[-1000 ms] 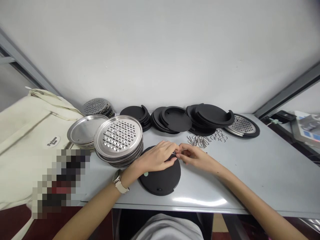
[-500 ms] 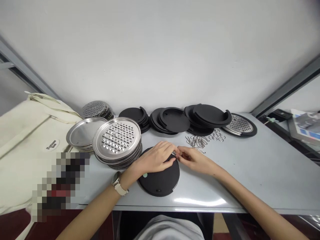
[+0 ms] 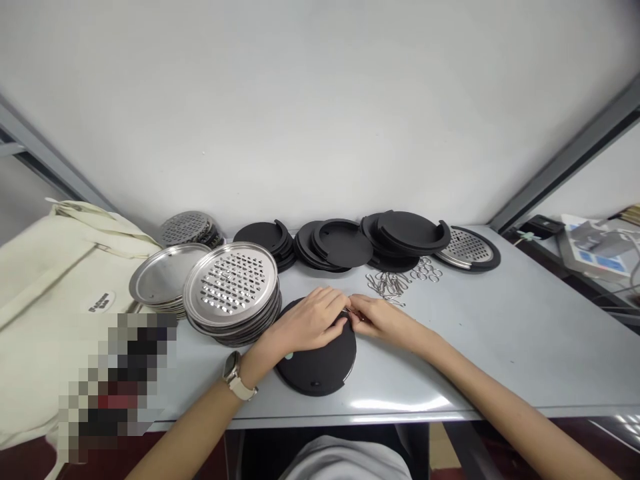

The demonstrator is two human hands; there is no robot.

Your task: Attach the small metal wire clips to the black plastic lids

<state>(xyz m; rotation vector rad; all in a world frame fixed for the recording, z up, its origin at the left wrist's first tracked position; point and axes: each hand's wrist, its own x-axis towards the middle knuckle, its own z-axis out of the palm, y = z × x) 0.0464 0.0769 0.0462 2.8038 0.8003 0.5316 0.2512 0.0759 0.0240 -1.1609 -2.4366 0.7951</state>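
A black round cover (image 3: 320, 370) lies near the front of the table, with a small slot close to its near edge and a pale green dot at its left. My left hand (image 3: 316, 321) rests across its top, fingers bent over the far right rim and closed on it. At that rim my right hand (image 3: 373, 316) pinches, its fingertips touching those of my left. A thin bit of shiny metal shows between the hands; the fingers hide most of it. Small wire hooks (image 3: 390, 285) and metal rings (image 3: 427, 269) lie loose just beyond my right hand.
Left of the cover stands a stack of round metal grater plates (image 3: 233, 280), with plain metal discs (image 3: 167, 273) beside it. Several black covers (image 3: 345, 243) are piled along the wall. A grater plate in a black cover (image 3: 467, 248) lies far right. A cream bag (image 3: 55, 287) fills the left.
The view has shifted slightly. My right fingertips have closed in against the rim and my left fingers, and less of the shiny metal shows. The cover stays in place.
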